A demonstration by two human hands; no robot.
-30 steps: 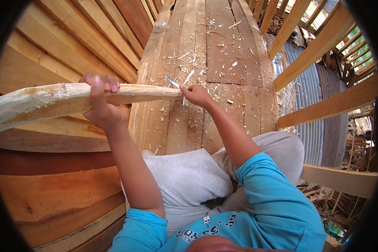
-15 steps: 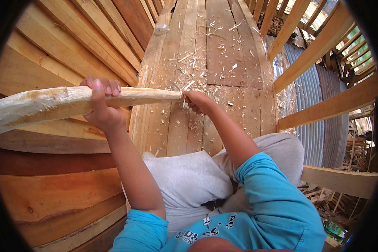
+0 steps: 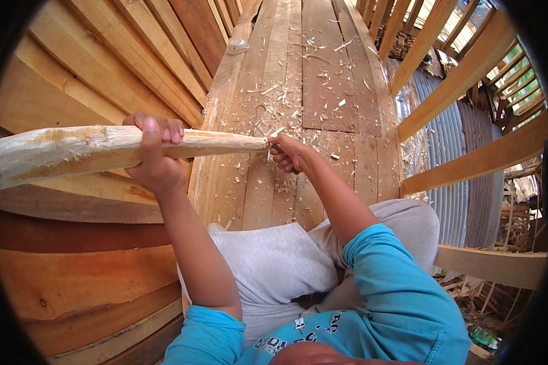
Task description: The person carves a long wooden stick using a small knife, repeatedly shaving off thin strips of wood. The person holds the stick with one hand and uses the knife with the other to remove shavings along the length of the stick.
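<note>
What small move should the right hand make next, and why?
Probably a short, light shaving stroke at the narrow end of the pale wooden piece. The right hand is at that end with a knife, its blade mostly hidden, while the left hand grips the piece farther back and could steady it. Whether the blade touches wood is unclear.

Pale timber pole point(image 3: 100, 148), rough-surfaced with brownish streaks, was held crosswise in the left half of the view; thick, slightly curved end ran out at the left rim, rest tapered rightward to a narrow blunt tip. Knife point(image 3: 259, 131) was gripped right at that tip, thin blade mostly hidden.
</note>
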